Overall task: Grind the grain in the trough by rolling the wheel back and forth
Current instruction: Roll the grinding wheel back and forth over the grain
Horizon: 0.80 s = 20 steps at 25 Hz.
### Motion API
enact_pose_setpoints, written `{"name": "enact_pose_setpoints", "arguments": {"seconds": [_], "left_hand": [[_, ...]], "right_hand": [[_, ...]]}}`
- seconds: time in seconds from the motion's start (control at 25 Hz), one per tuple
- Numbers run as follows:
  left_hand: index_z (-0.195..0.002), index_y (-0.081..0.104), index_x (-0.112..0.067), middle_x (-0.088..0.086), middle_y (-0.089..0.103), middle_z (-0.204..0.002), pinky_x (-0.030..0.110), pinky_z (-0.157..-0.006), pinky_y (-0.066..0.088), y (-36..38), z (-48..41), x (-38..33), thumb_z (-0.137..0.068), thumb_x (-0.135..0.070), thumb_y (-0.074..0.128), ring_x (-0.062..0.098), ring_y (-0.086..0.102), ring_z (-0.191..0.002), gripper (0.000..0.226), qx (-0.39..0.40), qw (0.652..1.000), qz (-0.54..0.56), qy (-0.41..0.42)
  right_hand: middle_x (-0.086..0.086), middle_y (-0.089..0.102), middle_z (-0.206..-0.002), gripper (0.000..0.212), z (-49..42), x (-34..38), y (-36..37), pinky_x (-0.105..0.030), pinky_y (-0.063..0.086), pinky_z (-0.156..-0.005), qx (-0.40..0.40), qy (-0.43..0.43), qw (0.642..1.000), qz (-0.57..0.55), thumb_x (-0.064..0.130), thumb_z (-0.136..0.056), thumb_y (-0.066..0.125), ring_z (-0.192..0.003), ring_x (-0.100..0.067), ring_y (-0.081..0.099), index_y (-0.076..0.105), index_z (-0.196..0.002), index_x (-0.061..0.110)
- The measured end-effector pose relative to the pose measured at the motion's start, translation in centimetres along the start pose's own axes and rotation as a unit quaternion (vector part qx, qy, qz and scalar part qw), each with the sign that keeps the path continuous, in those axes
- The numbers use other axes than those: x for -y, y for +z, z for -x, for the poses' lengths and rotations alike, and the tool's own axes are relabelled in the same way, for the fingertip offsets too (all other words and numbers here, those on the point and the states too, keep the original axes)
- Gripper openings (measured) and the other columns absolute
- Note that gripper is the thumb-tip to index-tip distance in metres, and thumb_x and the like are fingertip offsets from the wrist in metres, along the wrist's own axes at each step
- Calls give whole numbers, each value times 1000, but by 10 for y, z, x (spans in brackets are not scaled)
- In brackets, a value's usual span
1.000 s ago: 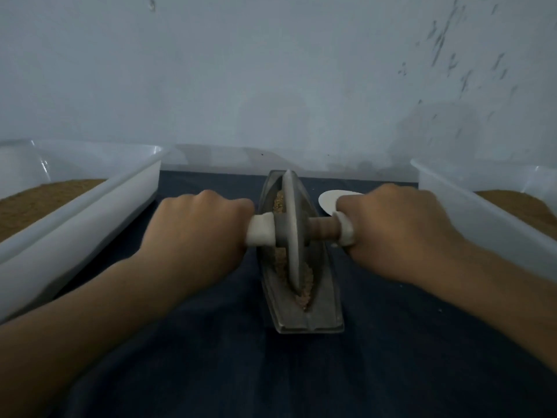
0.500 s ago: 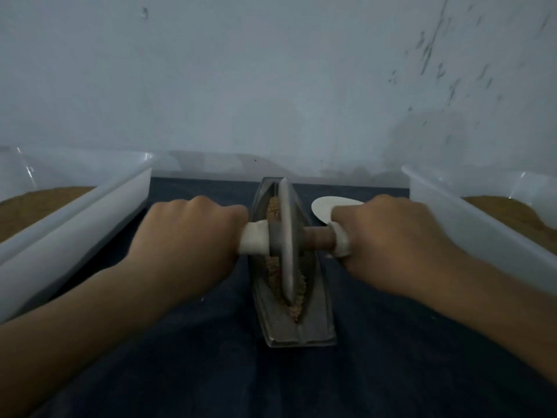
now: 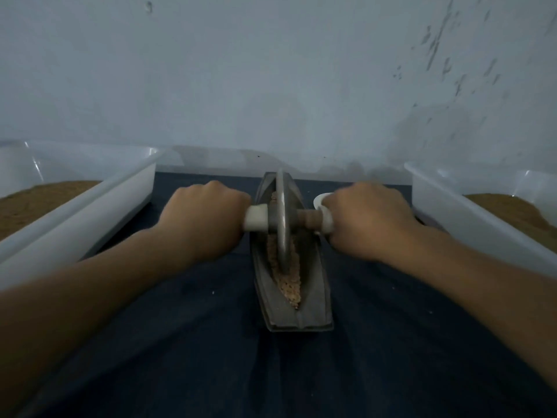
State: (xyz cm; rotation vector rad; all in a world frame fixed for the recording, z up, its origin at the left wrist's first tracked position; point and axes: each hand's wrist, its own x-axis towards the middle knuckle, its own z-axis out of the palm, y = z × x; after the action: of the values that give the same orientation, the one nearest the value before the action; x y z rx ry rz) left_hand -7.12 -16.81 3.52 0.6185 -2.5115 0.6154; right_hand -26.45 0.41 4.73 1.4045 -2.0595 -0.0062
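Fingers first: got the left hand (image 3: 205, 218) curled into a fist round the pale left end of the axle (image 3: 256, 218), knuckles up, fingertips tucked under and out of sight. Same deal with the right hand (image 3: 364, 220), clamped on the right end, hard up against a pale collar, with a brown stretch of axle bare between that and the wheel (image 3: 282, 218). No gaps between fingers on either side, as far as can be made out.

Holding the wheel upright on edge in the trough (image 3: 315, 297), over toward the far half, rim down in the grain (image 3: 291, 285). Leaves a tan wedge of grain uncovered at the near end. Trough parked lengthwise on dark blue cloth (image 3: 196, 342), between the left tub (image 3: 90, 203) and the right tub (image 3: 452, 206), both white with brown stuff inside.

Compared with a second ago: pushed the wheel and both fists a bit further away, so more grain on show at the near end. Also hides most of the white round thing (image 3: 318, 200) behind the right knuckles, just a sliver peeking out now. Can't tell what that is.
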Motion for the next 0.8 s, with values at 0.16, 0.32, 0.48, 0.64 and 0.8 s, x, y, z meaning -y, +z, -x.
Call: {"name": "enact_pose_setpoints", "arguments": {"seconds": [0.16, 0.32, 0.48, 0.64, 0.8], "left_hand": [[-71, 49, -33, -11, 19, -57, 19, -45, 13, 2, 6, 2, -70, -37, 57, 13, 18, -43, 9, -57, 998, -23, 20], [-104, 66, -26, 0, 52, -83, 35, -62, 40, 12, -48, -9, -91, -27, 56, 25, 54, -73, 17, 98, 987, 26, -124], [-96, 64, -35, -6, 52, -76, 31, -54, 37, 3, -17, 0, -82, -34, 59, 19, 50, -62, 15, 87, 995, 41, -38], [-72, 59, -35, -9, 35, -57, 20, -44, 20, 0, -1, 1, -67, -39, 57, 18, 35, -44, 6, -34, 999, -25, 14], [-108, 67, -28, 7, 63, -95, 37, -65, 44, 4, -53, -8, -89, -28, 59, 32, 64, -84, 20, 95, 992, 0, -85]], "right_hand": [[14, 32, -49, 32, 7, 1, 6, -15, 15, -44, -41, 18, 999, 21, 45, -61, 65, -39, -8, 29, 36, -57, 32], [-4, 64, -90, 15, -58, 10, 10, -30, 40, -63, 71, 76, 994, -43, 41, -86, 68, -79, -27, 60, 65, -89, 27], [8, 58, -68, 15, -22, 1, 3, -26, 39, -50, 60, -1, 997, -47, 37, -77, 63, -59, -16, 58, 54, -70, 28], [14, 38, -50, 21, 6, -3, 8, -17, 20, -43, -25, 1, 1000, -15, 44, -63, 57, -41, -8, 37, 40, -56, 33], [-3, 63, -89, 12, -46, 12, 15, -30, 37, -62, 61, 86, 993, -61, 38, -90, 62, -80, -29, 62, 67, -92, 27]]}}
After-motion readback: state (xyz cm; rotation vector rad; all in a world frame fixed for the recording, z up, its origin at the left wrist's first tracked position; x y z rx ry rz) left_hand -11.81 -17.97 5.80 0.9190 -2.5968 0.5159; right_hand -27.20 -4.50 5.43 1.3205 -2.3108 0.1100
